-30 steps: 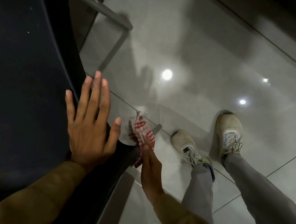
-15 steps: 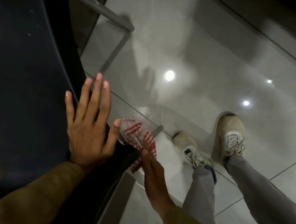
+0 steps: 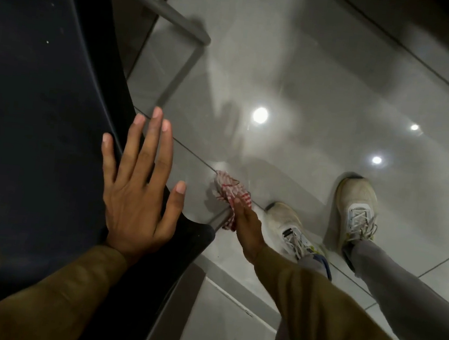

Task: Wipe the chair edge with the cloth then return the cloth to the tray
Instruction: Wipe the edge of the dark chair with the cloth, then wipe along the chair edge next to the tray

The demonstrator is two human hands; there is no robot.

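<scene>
A dark navy chair (image 3: 42,123) fills the left side of the view, its black edge (image 3: 191,238) curving down to a rounded corner. My left hand (image 3: 137,194) lies flat on that edge, fingers spread, holding nothing. My right hand (image 3: 247,227) is below and to the right of the corner, shut on a bunched red-and-white checked cloth (image 3: 229,195). The cloth hangs beside the chair's corner, a little apart from the edge. No tray is in view.
Glossy grey floor tiles (image 3: 310,82) reflect ceiling lights. A grey metal chair leg (image 3: 162,8) juts out at the top. My two feet in pale sneakers (image 3: 286,226) (image 3: 358,206) stand just right of the chair. Another metal leg (image 3: 173,303) runs down below the corner.
My right hand has slid the cloth off the chair's corner, out to the right and slightly lower. My left hand stays flat on the edge.
</scene>
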